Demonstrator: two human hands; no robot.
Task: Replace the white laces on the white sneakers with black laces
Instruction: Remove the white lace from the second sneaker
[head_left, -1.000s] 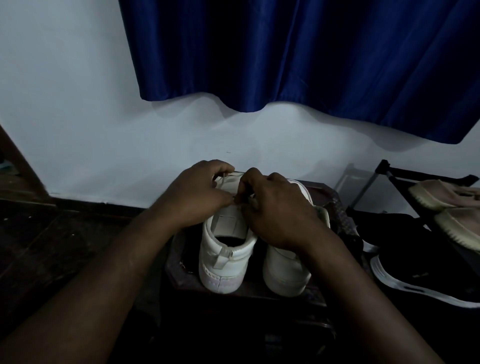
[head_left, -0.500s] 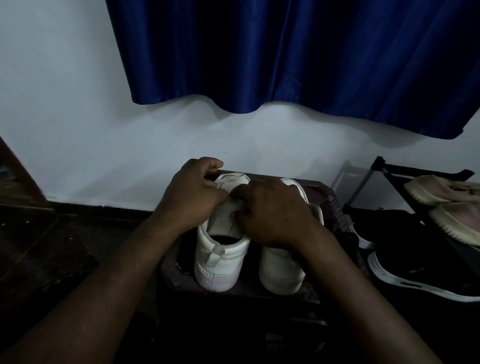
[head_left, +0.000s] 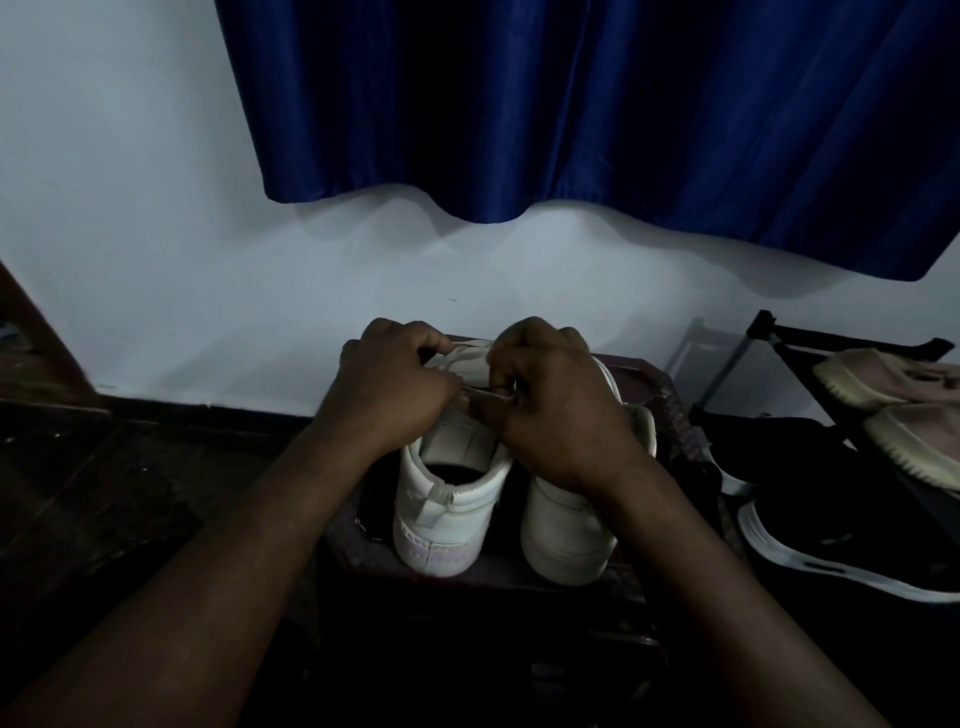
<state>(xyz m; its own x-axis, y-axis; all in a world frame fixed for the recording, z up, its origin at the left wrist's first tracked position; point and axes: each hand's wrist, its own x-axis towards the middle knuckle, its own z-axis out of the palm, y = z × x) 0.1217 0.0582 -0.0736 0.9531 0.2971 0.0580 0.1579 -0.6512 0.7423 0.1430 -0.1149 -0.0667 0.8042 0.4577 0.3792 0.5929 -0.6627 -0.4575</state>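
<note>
Two white sneakers stand heel-toward-me on a small dark stool (head_left: 670, 400). Over the lacing area of the left sneaker (head_left: 447, 499), both hands work close together. My left hand (head_left: 389, 387) has its fingers curled at the shoe's left edge and pinches the white lace (head_left: 485, 393). My right hand (head_left: 550, 410) pinches the same lace from the right, with a short pale stretch showing between the two hands. The right sneaker (head_left: 566, 535) is partly covered by my right wrist. No black laces are visible.
A blue curtain (head_left: 571, 104) hangs on the white wall behind. At right a black shoe rack (head_left: 769, 332) holds beige shoes (head_left: 883, 379), with a black sneaker with a white sole (head_left: 831, 540) beside the stool. Dark floor lies to the left.
Both hands stayed on the left sneaker's lacing. They have drawn slightly apart, and a short stretch of white lace now shows between them.
</note>
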